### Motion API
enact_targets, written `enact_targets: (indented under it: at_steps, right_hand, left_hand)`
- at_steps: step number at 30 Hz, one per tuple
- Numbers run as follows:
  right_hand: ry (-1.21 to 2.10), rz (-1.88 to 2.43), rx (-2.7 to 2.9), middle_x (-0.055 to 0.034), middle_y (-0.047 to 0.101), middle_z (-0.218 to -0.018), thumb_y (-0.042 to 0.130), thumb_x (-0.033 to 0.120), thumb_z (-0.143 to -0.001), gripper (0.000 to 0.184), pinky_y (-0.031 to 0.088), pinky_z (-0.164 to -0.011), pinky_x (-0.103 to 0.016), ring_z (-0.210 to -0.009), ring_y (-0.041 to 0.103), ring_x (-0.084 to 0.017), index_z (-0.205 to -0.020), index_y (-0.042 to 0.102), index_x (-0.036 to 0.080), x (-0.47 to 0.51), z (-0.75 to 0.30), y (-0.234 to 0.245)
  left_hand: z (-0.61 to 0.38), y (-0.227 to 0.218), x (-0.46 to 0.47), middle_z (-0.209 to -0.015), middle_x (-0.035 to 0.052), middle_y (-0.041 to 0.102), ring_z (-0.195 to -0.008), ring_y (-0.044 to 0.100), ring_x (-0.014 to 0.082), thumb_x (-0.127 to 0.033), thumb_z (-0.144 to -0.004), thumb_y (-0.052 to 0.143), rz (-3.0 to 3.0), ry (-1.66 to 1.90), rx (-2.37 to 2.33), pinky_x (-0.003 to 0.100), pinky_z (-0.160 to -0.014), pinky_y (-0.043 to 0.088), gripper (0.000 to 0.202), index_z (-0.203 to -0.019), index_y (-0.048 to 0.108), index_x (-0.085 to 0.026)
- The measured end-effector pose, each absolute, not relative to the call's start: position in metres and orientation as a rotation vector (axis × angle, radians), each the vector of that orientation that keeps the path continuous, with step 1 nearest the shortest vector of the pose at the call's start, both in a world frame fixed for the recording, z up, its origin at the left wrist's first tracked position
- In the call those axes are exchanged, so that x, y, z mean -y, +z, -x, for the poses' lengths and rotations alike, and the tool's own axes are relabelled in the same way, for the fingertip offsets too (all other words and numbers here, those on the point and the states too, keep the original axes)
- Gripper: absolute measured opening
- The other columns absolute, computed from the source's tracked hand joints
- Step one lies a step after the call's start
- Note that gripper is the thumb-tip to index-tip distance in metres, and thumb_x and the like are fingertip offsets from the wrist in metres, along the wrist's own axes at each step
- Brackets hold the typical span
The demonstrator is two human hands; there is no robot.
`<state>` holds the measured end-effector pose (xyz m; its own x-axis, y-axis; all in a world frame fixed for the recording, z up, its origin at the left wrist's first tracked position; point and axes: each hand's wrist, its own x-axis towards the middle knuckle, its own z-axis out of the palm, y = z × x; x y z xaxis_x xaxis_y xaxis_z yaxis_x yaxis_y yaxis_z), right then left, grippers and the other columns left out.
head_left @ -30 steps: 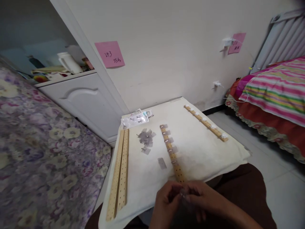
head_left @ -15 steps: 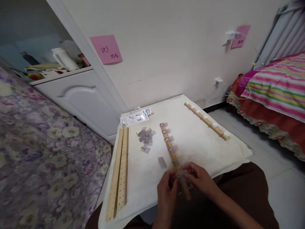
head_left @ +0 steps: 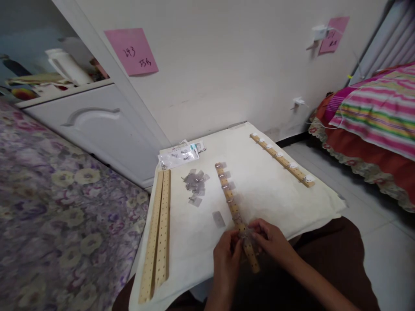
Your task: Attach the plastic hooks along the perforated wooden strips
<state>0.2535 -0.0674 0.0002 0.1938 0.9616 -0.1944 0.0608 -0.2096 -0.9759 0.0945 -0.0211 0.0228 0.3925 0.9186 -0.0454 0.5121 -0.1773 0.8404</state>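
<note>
A wooden strip with rows of holes [head_left: 232,209] lies lengthwise in front of me, its near end reaching past the table's edge. Along it sit several small clear plastic pieces [head_left: 230,185] with what look like metal bits. My left hand [head_left: 228,252] is closed at the strip's left side, thumb and forefinger pinched together. From the right, my right hand [head_left: 270,239] pinches too. Between the fingertips of both hands is a clear plastic piece [head_left: 247,236] over the strip; its details are blurred. A loose clear piece [head_left: 218,219] lies flat left of the strip.
A pile of clear pieces [head_left: 195,183] lies left of centre. Two long perforated wooden strips [head_left: 164,229] run along the left edge. Clear packets [head_left: 180,155] lie at the back left. Another strip with white round pieces [head_left: 285,163] is at the right.
The camera view has shifted slightly. Both hands stay at the same part of the strip; the clear piece between them now sits lower against the wood.
</note>
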Motion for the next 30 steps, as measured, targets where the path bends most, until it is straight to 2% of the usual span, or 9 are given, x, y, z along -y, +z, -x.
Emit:
enact_targets:
  at_steps: [6, 14, 21, 30]
  right_hand:
    - [1.087, 1.566, 1.084, 0.0024, 0.057, -0.067, 0.054, 0.022, -0.077, 0.017, 0.046, -0.051, -0.021, -0.058, 0.055, -0.012, -0.094, 0.057, 0.019, 0.0687, -0.2536, 0.0014]
    - [1.142, 1.555, 1.051, 0.0037, 0.055, -0.067, 0.051, 0.023, -0.079, 0.017, 0.044, -0.048, -0.021, -0.052, 0.053, -0.01, -0.095, 0.056, 0.02, 0.0677, -0.2536, -0.0007]
    - [1.093, 1.588, 1.078, 0.0025, 0.056, -0.066, 0.054, 0.022, -0.076, 0.016, 0.044, -0.052, -0.022, -0.058, 0.054, -0.013, -0.091, 0.058, 0.019, 0.0672, -0.2542, 0.0071]
    - [1.139, 1.561, 1.063, 0.0019, 0.058, -0.067, 0.052, 0.022, -0.077, 0.016, 0.043, -0.052, -0.022, -0.059, 0.054, -0.013, -0.091, 0.058, 0.019, 0.0674, -0.2553, 0.0022]
  left_hand:
    - [-0.0933, 0.022, 0.022, -0.077, -0.0004, 0.066, -0.07, 0.059, 0.0152, -0.029, -0.083, 0.053, -1.8, 0.618, -1.217, 0.024, -0.064, 0.043, 0.018, -0.096, 0.062, -0.02]
    - [-0.0936, 0.0214, 0.0216, -0.08, -0.0003, 0.067, -0.071, 0.059, 0.0152, -0.029, -0.083, 0.054, -1.8, 0.616, -1.23, 0.025, -0.066, 0.043, 0.018, -0.096, 0.061, -0.021]
    - [-0.095, 0.0289, 0.023, -0.081, 0.0011, 0.067, -0.075, 0.06, 0.0165, -0.033, -0.084, 0.051, -1.781, 0.592, -1.194, 0.025, -0.068, 0.044, 0.018, -0.089, 0.064, -0.021]
    - [-0.093, 0.0271, 0.0238, -0.083, 0.001, 0.069, -0.074, 0.06, 0.0159, -0.032, -0.084, 0.052, -1.78, 0.623, -1.191, 0.025, -0.067, 0.044, 0.018, -0.093, 0.064, -0.021]
